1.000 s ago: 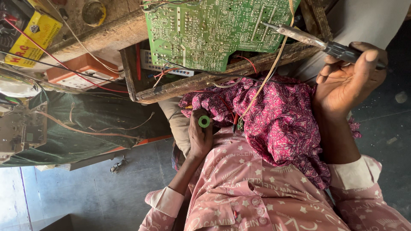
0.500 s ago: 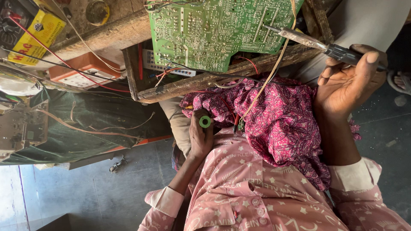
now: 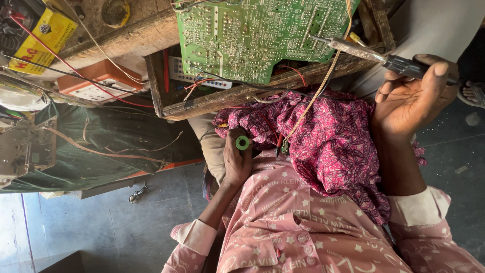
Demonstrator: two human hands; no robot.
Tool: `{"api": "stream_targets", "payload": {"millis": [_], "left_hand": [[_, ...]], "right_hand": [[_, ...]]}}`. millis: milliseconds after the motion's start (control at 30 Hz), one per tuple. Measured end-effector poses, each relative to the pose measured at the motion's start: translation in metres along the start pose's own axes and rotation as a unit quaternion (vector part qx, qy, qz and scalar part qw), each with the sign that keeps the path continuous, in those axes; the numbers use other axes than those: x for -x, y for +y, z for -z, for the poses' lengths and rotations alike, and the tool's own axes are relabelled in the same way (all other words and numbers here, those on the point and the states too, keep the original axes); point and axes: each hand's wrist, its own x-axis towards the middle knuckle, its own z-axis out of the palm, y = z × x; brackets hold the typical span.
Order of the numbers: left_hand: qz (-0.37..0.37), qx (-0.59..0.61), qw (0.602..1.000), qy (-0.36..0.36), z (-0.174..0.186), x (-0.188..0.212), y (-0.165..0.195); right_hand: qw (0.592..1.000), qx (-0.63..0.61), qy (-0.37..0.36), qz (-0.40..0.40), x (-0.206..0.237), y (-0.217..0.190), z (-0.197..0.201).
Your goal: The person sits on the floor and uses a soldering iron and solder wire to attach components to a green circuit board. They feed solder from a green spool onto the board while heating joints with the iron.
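Soldering iron (image 3: 384, 56) lies in the right hand (image 3: 411, 98), its dark handle pinned under the thumb across a half-open palm, its metal tip resting on the lower right part of the green circuit board (image 3: 252, 35); the board sits solder side up, propped over the rim of a rough wooden tray (image 3: 242, 93), and its right edge ends just beside the iron's shaft; the left hand (image 3: 237, 159) is closed on a small green spool (image 3: 242, 142), fingers curled round it, held low against a pink patterned cloth (image 3: 328, 144) that is heaped on the lap between the two hands; a thin tan wire (image 3: 316, 93) runs from the top of the board down across the cloth toward the spool; red and black leads (image 3: 76, 65) cross the wooden bench (image 3: 126, 35) at upper left; a yellow rectangular package (image 3: 43, 33) with dark lettering lies at the top left corner, and an orange and white flat box (image 3: 93, 83) sits just below it, near the tray's left wall; a round tin (image 3: 115, 11) stands on the bench top; a dark green sheet (image 3: 101, 146) covers the space left of the lap; open grey floor (image 3: 101, 227) spreads below it, with a small metal clip (image 3: 137, 193) lying on it; floor also shows to the right of the right forearm
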Motion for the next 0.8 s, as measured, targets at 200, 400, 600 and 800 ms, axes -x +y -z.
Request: {"api": "stream_targets", "payload": {"millis": [200, 400, 600, 800], "left_hand": [[0.004, 0.0, 1.0, 0.001, 0.0015, 0.0005, -0.0004], [0.002, 0.003, 1.0, 0.002, 0.0017, 0.0006, -0.0011], [0.002, 0.002, 1.0, 0.002, 0.0027, 0.0028, 0.0003], [0.005, 0.007, 1.0, -0.002, 0.0034, 0.0015, 0.0028]], "right_hand": [[1.0, 0.01, 0.013, -0.001, 0.0017, -0.0009, -0.0027], [1.0, 0.016, -0.004, 0.013, 0.0029, 0.0017, 0.0008], [1.0, 0.011, 0.006, 0.017, 0.0056, 0.0044, 0.0032], [1.0, 0.011, -0.002, 0.028, 0.0055, 0.0036, 0.0011]]}}
